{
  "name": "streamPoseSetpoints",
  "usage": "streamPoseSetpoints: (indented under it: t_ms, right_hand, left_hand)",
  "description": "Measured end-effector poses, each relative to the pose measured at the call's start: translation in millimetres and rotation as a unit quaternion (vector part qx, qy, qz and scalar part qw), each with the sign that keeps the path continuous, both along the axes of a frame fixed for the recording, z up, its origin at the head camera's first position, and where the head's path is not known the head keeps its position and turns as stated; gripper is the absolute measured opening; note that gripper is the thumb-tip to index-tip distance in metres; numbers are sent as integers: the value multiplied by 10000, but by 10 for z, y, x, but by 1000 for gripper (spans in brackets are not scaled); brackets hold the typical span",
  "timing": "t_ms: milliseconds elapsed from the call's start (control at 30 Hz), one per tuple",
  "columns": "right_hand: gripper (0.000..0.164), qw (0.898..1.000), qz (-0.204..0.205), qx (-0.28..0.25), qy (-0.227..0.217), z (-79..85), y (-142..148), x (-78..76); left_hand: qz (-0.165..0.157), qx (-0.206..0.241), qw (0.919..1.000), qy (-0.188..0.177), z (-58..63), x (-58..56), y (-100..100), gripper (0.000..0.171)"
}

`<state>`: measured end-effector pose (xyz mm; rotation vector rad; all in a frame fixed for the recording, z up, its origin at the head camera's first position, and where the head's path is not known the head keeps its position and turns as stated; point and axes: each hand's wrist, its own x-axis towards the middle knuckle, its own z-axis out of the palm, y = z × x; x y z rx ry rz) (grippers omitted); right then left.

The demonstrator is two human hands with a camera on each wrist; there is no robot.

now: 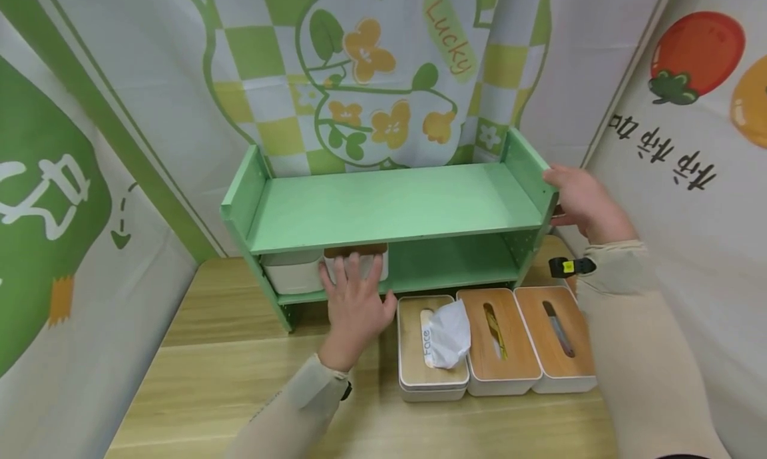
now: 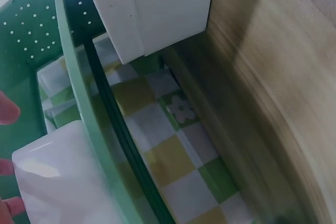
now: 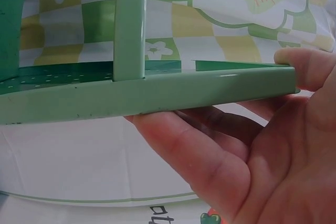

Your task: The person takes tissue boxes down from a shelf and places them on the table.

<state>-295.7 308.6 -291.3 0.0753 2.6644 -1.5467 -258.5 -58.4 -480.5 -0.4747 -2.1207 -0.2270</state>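
A green two-tier shelf point(image 1: 395, 202) stands on the wooden table. My right hand point(image 1: 590, 206) holds its right side panel near the top. In the right wrist view the fingers and thumb lie around the edge of that panel point(image 3: 210, 90). On the lower tier, my left hand point(image 1: 357, 309) rests spread fingers on the front of a white tissue box with a brown top point(image 1: 377, 248). The same white box point(image 2: 63, 174) shows beside the fingertips in the left wrist view. Another white box point(image 1: 293, 276) sits to its left on that tier.
In front of the shelf's right half stand a tissue box marked "Face" point(image 1: 413, 359) with a tissue sticking out, a wood-topped box point(image 1: 518, 352) and another such box point(image 1: 575, 319). Printed cloth point(image 1: 389, 66) hangs behind the shelf, with more cloth at both sides.
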Motion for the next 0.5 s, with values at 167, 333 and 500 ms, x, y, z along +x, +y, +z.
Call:
streamPoseSetpoints:
  t_ms: [167,333,500]
  right_hand:
    - [67,10000,-17,3,12,8,3,-1]
    - [66,10000,4,-65,-33,10,-6,7]
    - [67,9999,23,-121,-117,16,-14,13]
  left_hand:
    - [248,-312,9935,-1063,99,104,-5,63]
    - [301,-380,9882,-1451,145,232,7,60]
    - [271,-336,9879,-1490,149,277,21,59]
